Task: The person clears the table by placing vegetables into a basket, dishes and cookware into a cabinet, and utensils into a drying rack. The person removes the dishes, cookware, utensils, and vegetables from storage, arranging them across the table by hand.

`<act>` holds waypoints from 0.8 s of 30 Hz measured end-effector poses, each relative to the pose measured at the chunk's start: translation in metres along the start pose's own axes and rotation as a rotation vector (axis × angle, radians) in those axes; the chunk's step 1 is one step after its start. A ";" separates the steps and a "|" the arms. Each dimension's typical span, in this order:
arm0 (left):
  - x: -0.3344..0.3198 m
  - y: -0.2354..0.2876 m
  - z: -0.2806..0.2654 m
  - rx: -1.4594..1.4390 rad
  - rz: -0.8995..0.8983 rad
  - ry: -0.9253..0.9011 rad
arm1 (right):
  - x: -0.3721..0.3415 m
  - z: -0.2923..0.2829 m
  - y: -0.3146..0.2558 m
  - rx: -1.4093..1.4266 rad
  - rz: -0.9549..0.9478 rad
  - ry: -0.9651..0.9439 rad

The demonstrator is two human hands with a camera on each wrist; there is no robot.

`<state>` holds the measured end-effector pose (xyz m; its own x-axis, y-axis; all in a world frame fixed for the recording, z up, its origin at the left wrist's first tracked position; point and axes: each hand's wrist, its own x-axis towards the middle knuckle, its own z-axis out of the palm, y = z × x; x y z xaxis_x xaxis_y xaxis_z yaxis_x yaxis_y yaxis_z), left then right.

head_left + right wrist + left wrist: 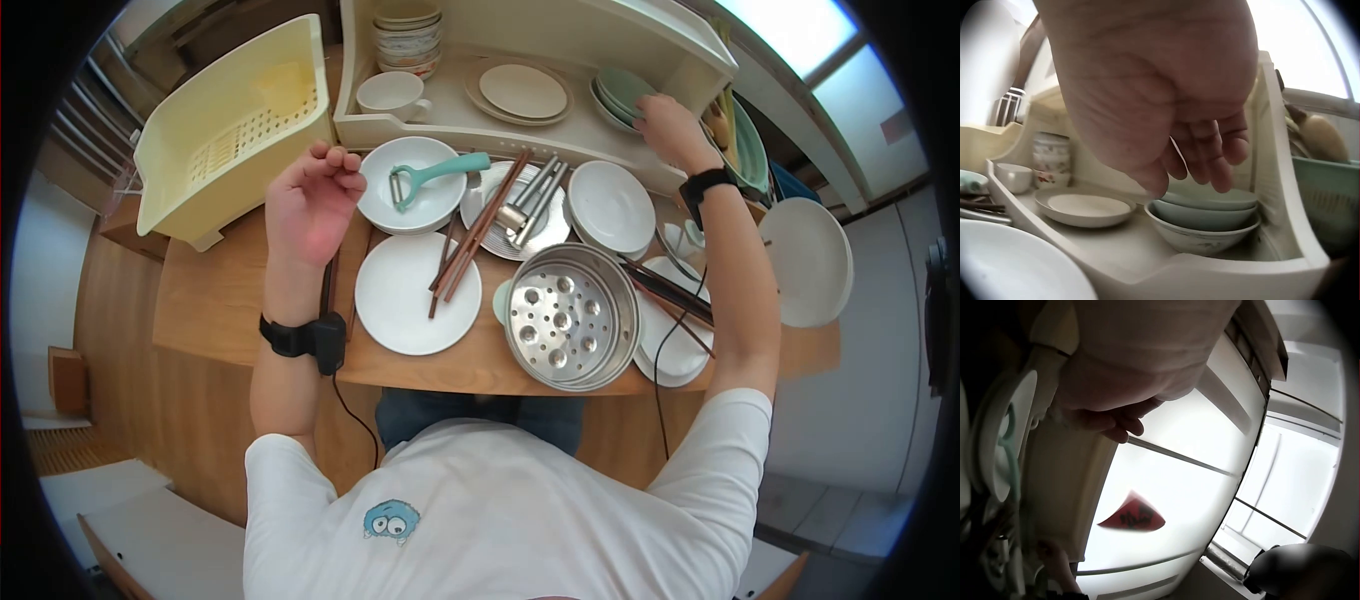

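In the head view my right hand (676, 130) reaches to the right end of the cream rack, at a stack of pale green bowls (625, 92). From the right wrist, the fingers hang loosely over the upper bowls (1210, 212), with the thumb tip right at the near rim. No bowl lies inside a grip. My left hand (315, 200) is raised palm up at the left, its fingers loosely curled around nothing. Beside it sit white bowls (375, 205) with a turquoise peeler (440, 175) lying across the top.
The cream rack (440, 128) also holds a mug (392, 95), stacked bowls (408, 45) and plates (522, 90). A yellow drainer basket (230, 130) stands left. Chopsticks (480, 230), a white plate (415, 295) and a steel steamer (565, 320) crowd the table front.
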<state>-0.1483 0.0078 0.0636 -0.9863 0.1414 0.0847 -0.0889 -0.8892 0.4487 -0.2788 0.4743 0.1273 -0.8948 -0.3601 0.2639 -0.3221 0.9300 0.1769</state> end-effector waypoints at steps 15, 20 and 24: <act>-0.002 -0.005 0.004 0.247 0.055 0.084 | 0.082 0.045 -0.104 0.141 -0.327 -0.080; -0.001 -0.001 0.003 0.301 0.090 0.122 | 0.102 0.056 -0.125 0.044 -0.417 -0.220; 0.000 0.000 0.001 0.269 0.107 0.118 | 0.099 0.046 -0.127 -0.095 -0.426 -0.071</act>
<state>-0.1476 0.0086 0.0647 -0.9988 -0.0119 0.0474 0.0404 -0.7470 0.6636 -0.3408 0.3243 0.0871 -0.7086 -0.7007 0.0834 -0.6398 0.6879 0.3427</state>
